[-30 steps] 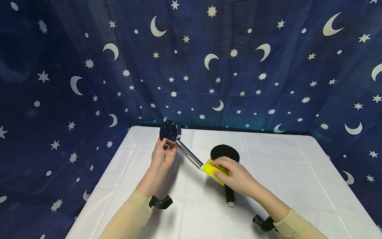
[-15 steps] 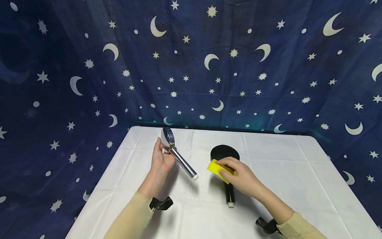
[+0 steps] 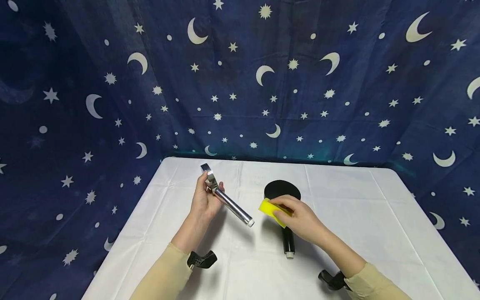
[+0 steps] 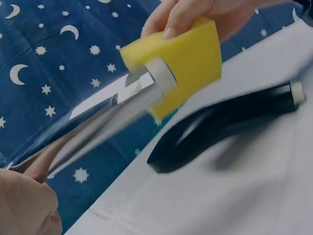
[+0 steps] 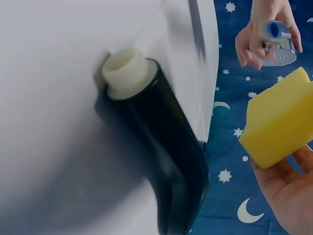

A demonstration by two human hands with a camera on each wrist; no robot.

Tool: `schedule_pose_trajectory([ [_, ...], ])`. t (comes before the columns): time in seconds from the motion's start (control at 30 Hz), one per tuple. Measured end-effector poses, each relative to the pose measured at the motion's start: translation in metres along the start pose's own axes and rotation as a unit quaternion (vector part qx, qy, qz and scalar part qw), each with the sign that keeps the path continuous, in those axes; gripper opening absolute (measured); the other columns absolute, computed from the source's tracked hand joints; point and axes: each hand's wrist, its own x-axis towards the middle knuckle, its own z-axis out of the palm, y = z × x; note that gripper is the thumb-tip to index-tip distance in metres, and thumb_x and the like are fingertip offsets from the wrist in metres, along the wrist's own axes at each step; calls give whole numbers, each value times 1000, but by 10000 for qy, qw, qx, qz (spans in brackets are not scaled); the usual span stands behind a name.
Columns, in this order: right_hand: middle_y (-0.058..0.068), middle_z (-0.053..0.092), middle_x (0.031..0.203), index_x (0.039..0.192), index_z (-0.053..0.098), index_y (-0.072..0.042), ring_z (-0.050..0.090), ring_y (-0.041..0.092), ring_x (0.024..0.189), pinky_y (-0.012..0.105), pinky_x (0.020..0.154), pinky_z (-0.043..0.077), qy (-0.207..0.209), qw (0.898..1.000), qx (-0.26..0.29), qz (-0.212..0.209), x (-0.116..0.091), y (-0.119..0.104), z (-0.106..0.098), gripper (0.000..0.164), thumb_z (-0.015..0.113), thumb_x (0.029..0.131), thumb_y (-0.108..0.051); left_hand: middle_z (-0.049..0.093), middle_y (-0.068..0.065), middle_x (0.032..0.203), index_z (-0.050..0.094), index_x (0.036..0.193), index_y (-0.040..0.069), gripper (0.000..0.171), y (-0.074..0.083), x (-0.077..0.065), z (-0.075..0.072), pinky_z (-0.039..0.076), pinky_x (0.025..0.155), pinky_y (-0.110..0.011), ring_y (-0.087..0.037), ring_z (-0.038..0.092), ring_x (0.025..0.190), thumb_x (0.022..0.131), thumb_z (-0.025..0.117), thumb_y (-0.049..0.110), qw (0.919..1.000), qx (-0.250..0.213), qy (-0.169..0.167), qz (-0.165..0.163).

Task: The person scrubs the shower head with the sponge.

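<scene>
My left hand (image 3: 205,201) grips a chrome hand shower (image 3: 233,207) by its head, above the table's left half. The handle slants down to the right and ends in a white connector. A yellow sponge (image 3: 273,211) is pinched between the thumb and fingers of my right hand (image 3: 301,218), a short way right of the handle's end. In the left wrist view the sponge (image 4: 195,61) shows behind the connector. A black hand shower (image 3: 288,243) lies on the table beneath my right hand, its round head at the back and its handle toward me; the hand covers its middle.
A white cloth (image 3: 348,216) covers the table. Behind it and along the left hangs a dark blue curtain (image 3: 240,75) printed with moons and stars. Black wrist cameras sit on both forearms, the left one (image 3: 201,259) close over the cloth.
The chrome shower has turned in my left hand, its round face swinging from view to edge-on. The sponge has come off the handle's end and sits slightly to the right of it.
</scene>
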Motion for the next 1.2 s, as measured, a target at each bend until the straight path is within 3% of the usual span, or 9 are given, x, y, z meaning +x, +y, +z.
schedule_pose_trajectory([
  [0.1, -13, 61, 128, 127, 70, -31, 59, 18, 104, 33, 81, 56, 2, 9999, 90, -60, 3, -4, 2, 30, 70, 98, -22, 16, -7, 141, 24, 139, 15, 58, -1, -4, 2, 39, 108, -29, -28, 33, 132, 101, 55, 46, 9998, -42, -159, -74],
  [0.23, -16, 61, 128, 127, 70, -35, 59, 17, 104, 34, 80, 56, 40, 9998, 152, -132, 8, -10, 6, 31, 70, 99, -23, 8, -6, 145, 14, 150, 14, 69, -2, -6, 3, 34, 110, -32, -29, 30, 129, 100, 46, 48, 9988, -40, -493, -60],
  [0.4, -15, 61, 129, 127, 70, -36, 59, 18, 103, 37, 80, 55, 28, 9995, 225, -220, 12, -17, 9, 31, 69, 98, -24, 11, -4, 152, 17, 152, 18, 73, -5, -8, 5, 35, 109, -31, -25, 30, 127, 100, 52, 57, 9986, 116, -504, -54],
  [0.53, -14, 62, 128, 127, 70, -36, 59, 18, 102, 38, 82, 55, -11, 9994, 244, -243, 14, -21, 12, 32, 69, 98, -23, 19, -2, 154, 23, 150, 22, 69, -8, -10, 7, 38, 110, -32, -25, 32, 131, 100, 61, 50, 9988, 325, -362, -65],
  [0.7, -14, 62, 126, 127, 70, -36, 58, 17, 101, 36, 81, 55, -29, 9993, 259, -275, 16, -24, 15, 32, 69, 98, -22, 24, -3, 156, 23, 155, 24, 64, -12, -13, 7, 33, 118, -41, -26, 33, 139, 104, 49, 52, 9978, 379, -518, -176],
  [0.83, -15, 62, 124, 126, 70, -37, 59, 18, 99, 35, 79, 55, -6, 9990, 290, -326, 17, -27, 16, 31, 69, 98, -23, 26, -4, 160, 21, 156, 22, 67, -14, -14, 4, 22, 120, -41, -22, 28, 143, 105, 33, 64, 9920, 1009, -740, -191],
  [0.97, -14, 62, 125, 128, 70, -35, 58, 18, 99, 35, 78, 55, 48, 9990, 321, -294, 17, -29, 12, 30, 69, 100, -26, 36, -6, 156, 30, 154, 15, 74, -17, -15, 2, 20, 116, -37, -21, 31, 139, 104, 21, 69, 9779, 1891, -886, -95],
  [1.2, -14, 62, 125, 128, 70, -34, 58, 17, 101, 32, 79, 54, 213, 9985, 293, -405, 19, -30, 5, 28, 69, 100, -31, 40, -10, 150, 34, 152, 9, 65, -22, -19, 2, 35, 109, -34, -21, 38, 131, 108, 31, 56, 9759, 1984, -903, -64],
])
